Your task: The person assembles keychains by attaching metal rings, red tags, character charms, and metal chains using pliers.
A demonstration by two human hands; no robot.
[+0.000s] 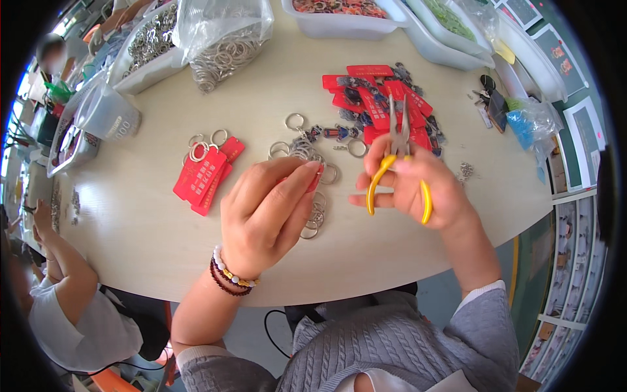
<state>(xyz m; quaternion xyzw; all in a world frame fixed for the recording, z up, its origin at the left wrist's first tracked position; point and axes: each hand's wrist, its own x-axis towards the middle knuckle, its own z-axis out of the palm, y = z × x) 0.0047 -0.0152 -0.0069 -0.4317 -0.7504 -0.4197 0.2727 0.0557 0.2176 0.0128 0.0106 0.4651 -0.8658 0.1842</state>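
Note:
My left hand is closed in a pinch on a red tag, of which only a sliver shows between the fingertips. My right hand grips long-nosed pliers with yellow handles, jaws pointing away from me and slightly parted. Loose metal key rings lie under and beside my left fingers. Just beyond them are small figure charms and a single key ring. To the left, red tags with rings are stacked together. A heap of red tags and charms lies beyond the pliers.
At the back stand a bag of key rings, a bin of metal clasps and a white tub. A clear plastic tub sits at the left. Small metal parts lie right. A co-worker's arm reaches in at left.

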